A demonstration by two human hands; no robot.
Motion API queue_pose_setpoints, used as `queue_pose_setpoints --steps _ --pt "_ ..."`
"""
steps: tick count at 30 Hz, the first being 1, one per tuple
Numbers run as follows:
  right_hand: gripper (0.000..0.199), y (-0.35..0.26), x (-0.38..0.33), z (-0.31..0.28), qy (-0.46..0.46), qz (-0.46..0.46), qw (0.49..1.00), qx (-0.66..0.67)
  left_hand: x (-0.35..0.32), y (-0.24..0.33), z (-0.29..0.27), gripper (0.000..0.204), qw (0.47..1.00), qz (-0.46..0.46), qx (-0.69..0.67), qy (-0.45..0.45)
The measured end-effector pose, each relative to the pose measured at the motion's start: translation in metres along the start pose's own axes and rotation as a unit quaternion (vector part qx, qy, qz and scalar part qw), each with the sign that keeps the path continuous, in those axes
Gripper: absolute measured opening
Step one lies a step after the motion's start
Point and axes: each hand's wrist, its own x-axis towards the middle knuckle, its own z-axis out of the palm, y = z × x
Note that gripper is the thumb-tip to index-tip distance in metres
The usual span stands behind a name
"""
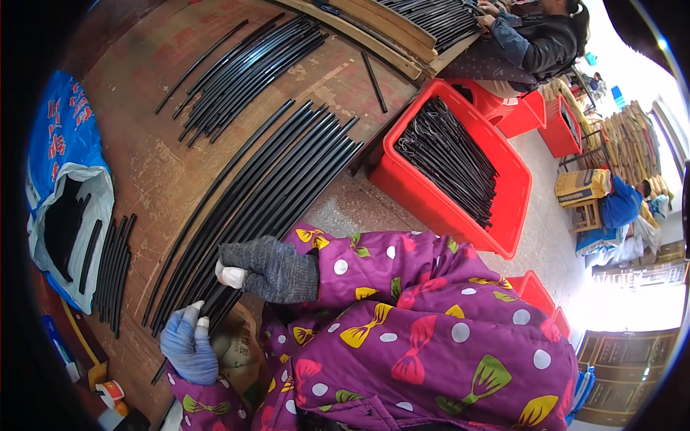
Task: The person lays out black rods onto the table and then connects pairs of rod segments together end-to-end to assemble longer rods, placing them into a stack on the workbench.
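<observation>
Several long, thin black rods (269, 179) lie side by side on the brown table in front of me. My left hand (190, 345), in a blue-grey glove with pale fingertips, is at their near ends. Its fingers are drawn together on a black rod whose end (159, 372) sticks out below the hand. My right hand (267, 271), in a dark grey glove with white fingertips, rests over the near part of the rods. Its fingers are curled in, and what they hold, if anything, is hidden under the glove.
A second batch of black rods (248, 68) lies farther back on the table (154, 118). At left, a blue-and-white sack (61, 136) holds dark pieces. To the right, a red bin (514, 197) contains black rods. Another person (535, 43) sits beyond it.
</observation>
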Motion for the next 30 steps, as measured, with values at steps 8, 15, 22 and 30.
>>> queue_pose_setpoints --steps 8,15,22,30 --pt "0.026 0.003 0.011 -0.044 0.046 0.265 0.923 0.276 -0.01 -0.028 -0.012 0.022 1.0 -0.028 0.0 -0.008" --pt "0.019 0.011 0.012 -0.085 0.104 0.189 0.965 0.149 -0.032 -0.057 -0.03 0.018 0.98 -0.188 -0.058 -0.03" --pt "0.019 0.006 0.019 -0.096 0.092 0.207 0.951 0.209 -0.039 -0.068 -0.04 0.016 0.897 -0.391 -0.204 -0.027" --pt "0.018 0.017 0.016 -0.084 0.115 0.214 0.953 0.179 -0.05 -0.08 -0.035 0.014 0.931 -0.313 -0.18 0.056"
